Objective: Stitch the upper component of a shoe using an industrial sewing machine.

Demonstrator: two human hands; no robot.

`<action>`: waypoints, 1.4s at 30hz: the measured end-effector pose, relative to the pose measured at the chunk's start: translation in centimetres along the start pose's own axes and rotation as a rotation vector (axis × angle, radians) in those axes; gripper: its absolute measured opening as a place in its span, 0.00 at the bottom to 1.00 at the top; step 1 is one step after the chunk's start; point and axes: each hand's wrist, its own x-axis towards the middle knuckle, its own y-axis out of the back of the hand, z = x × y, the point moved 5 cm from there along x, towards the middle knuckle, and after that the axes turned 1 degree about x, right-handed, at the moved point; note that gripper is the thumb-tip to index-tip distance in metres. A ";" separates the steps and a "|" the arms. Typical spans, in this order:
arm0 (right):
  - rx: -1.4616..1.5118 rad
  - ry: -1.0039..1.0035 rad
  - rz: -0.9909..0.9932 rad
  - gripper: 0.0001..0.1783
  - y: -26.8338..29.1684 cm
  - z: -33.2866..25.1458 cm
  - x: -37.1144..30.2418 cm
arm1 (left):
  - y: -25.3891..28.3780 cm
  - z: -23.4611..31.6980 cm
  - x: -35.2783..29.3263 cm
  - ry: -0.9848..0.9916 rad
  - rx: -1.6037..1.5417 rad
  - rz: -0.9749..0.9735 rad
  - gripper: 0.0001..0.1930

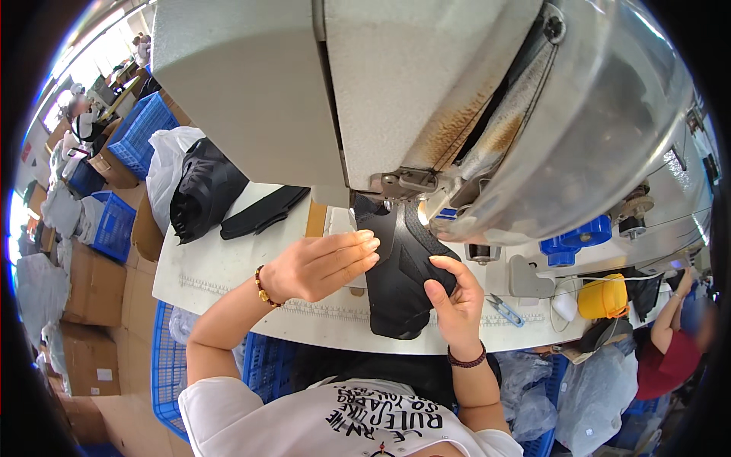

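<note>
Right hand point(454, 298): pinches the black shoe-upper piece point(400, 282) at its right edge.
Left hand point(324, 265): fingers flat, pressing the piece's left edge.
Piece: on the white table point(221, 266), under the sewing machine point(426, 99) head.
Right of grip: small snips point(502, 309), yellow cap point(603, 297).
Far left: brown cartons point(91, 289), blue crates point(141, 133).
</note>
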 end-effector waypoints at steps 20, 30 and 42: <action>-0.135 0.004 0.160 0.08 0.6 -0.4 0.5 | 0.9 -0.9 2.4 0.068 0.037 -0.072 0.09; -0.142 0.080 0.205 0.09 1.0 1.3 1.2 | 0.2 -2.3 1.8 0.147 0.058 -0.138 0.10; -0.581 0.227 0.109 0.13 3.4 5.3 2.0 | 0.3 -3.1 3.1 0.183 -0.021 -0.180 0.10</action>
